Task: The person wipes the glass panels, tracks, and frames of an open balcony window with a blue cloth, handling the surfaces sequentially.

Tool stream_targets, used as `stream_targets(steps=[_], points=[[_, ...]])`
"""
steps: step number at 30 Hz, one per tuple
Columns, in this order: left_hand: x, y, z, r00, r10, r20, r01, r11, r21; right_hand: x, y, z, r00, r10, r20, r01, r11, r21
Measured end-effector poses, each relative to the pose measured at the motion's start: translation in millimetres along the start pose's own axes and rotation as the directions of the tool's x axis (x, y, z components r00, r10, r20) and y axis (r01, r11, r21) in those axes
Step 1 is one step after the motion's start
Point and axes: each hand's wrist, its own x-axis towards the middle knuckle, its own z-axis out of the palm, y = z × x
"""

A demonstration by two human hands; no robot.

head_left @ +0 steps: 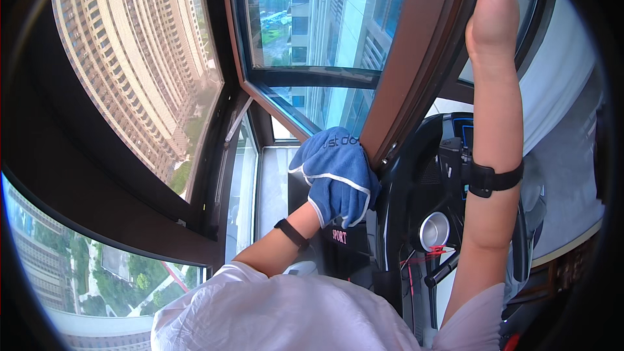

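A blue towel (338,166) with white piping covers my left hand (314,216), so only the wrist shows and the fingers are hidden. The hand holds the towel at the bottom corner of an opened window sash (406,58) with a brown frame. My right arm stretches up along the right side, a black strap around its forearm. At the top edge, beside the frame, is my right hand (495,19); its fingers run out of the picture, so I cannot see what they touch.
A black exercise machine (416,175) with a silver cup (434,231) and red cord stands beneath my right arm. To the left are a dark fixed window frame (78,156) and a stay arm (238,119). Tall buildings show outside. A white curtain (559,84) hangs at right.
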Motion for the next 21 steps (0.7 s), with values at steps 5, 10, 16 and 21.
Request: stream_targets(steps=[5,10,16,21], points=[[31.1,32.7,-51.8,0.872,0.476,-0.112,-0.201,0.558,0.805,-20.9,-1.9,13.5,0.998,-0.06,-0.009,0.054,0.956,-0.289],[83.3,64.3,-132.4,0.743,0.625,-0.238,-0.003,0.358,0.934,-48.4,30.4,-6.6,0.809,-0.441,0.39,0.457,0.053,-0.888],[78.3,54.8,-147.0,0.803,0.29,-0.52,0.169,0.726,0.666,-100.2,40.8,-7.0,0.822,-0.328,0.466,0.52,0.097,-0.849],[52.3,58.2,-59.7,0.834,0.487,-0.259,-0.063,0.55,0.833,-104.7,48.8,-14.4,0.844,-0.353,0.404,0.487,0.185,-0.854]])
